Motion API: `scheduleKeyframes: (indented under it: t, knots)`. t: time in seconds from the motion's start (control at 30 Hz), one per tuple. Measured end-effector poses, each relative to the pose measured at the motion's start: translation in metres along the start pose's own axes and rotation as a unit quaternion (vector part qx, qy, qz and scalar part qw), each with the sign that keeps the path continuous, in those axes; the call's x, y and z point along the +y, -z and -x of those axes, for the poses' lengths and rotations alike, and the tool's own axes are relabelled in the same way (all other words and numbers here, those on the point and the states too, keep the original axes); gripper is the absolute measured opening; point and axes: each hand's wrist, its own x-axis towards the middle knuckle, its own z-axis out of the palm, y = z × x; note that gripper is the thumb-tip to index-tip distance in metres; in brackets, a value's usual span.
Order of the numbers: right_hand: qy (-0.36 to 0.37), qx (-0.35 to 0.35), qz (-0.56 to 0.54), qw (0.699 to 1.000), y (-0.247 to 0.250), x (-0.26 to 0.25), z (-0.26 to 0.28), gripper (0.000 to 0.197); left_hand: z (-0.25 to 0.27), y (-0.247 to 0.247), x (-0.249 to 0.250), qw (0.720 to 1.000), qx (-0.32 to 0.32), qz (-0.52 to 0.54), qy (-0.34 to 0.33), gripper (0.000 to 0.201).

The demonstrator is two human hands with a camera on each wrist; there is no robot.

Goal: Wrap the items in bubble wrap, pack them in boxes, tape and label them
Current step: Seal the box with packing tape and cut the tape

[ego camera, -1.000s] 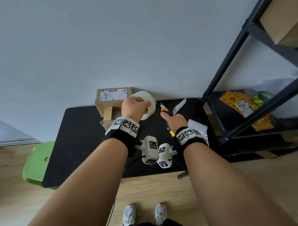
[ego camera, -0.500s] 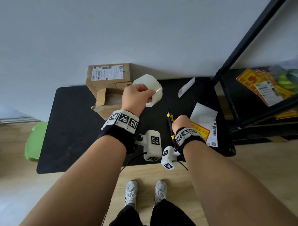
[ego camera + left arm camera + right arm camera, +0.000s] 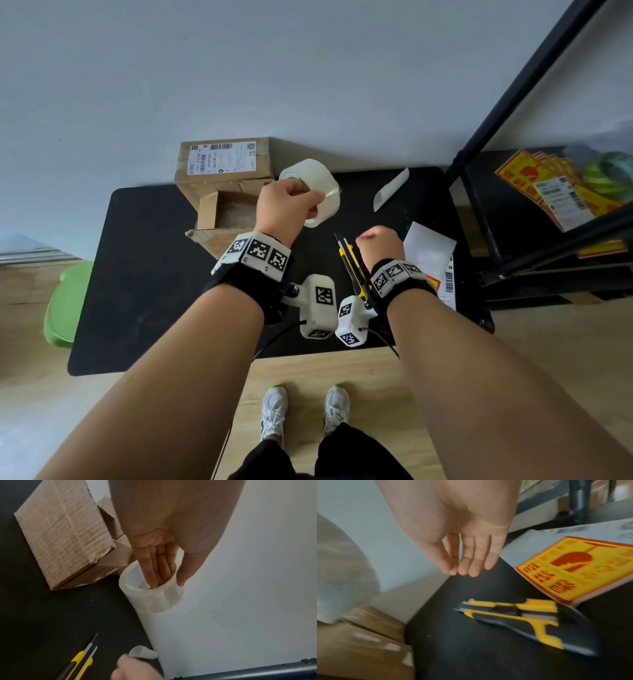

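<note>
Two hands share this taping step: the left hand (image 3: pixel 159 555) grips the clear packing-tape roll (image 3: pixel 313 192), fingers through its core. The right hand (image 3: pixel 467 555), empty with relaxed fingers, should probably find the tape's end and pull it toward the open brown cardboard box (image 3: pixel 222 219).

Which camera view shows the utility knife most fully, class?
The right wrist view: the utility knife lies whole, though blurred, on the black table. The head view hides its handle behind the right hand; the left wrist view shows only its blade end.

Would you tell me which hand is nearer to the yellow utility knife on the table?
Right. The right hand hovers just above the utility knife, empty; the left hand holds the tape roll farther off.
</note>
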Motion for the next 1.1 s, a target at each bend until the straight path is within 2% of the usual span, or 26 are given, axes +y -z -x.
scheduleKeyframes:
  t: [0.17, 0.3, 0.4, 0.63, 0.77, 0.93, 1.1]
  knots:
    - [0.089, 0.048, -0.182, 0.978, 0.027, -0.04, 0.017, 0.019, 0.004, 0.005, 0.008, 1.0, -0.002, 0.0, -0.011, 0.014]
    - [0.118, 0.025, -0.289, 0.95, 0.043, -0.063, 0.038, 0.019, 0.011, 0.01, 0.019, 0.999, 0.005, 0.031, -0.006, 0.025]
    - [0.155, 0.012, -0.279, 0.948, 0.053, -0.07, 0.052, 0.015, 0.018, 0.014, 0.027, 0.998, -0.016, 0.063, -0.006, 0.024]
    - [0.192, 0.037, -0.243, 0.95, 0.064, -0.073, 0.073, 0.015, 0.03, 0.024, 0.031, 0.997, -0.04, 0.067, -0.021, 0.02]
    - [0.185, 0.071, -0.191, 0.961, 0.061, -0.074, 0.081, 0.016, 0.036, 0.029, 0.03, 0.997, -0.038, 0.07, -0.014, 0.023]
    - [0.176, 0.09, -0.142, 0.97, 0.06, -0.078, 0.092, 0.01, 0.04, 0.035, 0.027, 0.996, -0.065, 0.06, -0.013, 0.018]
    - [0.17, 0.102, -0.145, 0.969, 0.06, -0.076, 0.097, 0.01, 0.045, 0.035, 0.027, 0.996, -0.065, 0.055, -0.02, 0.02]
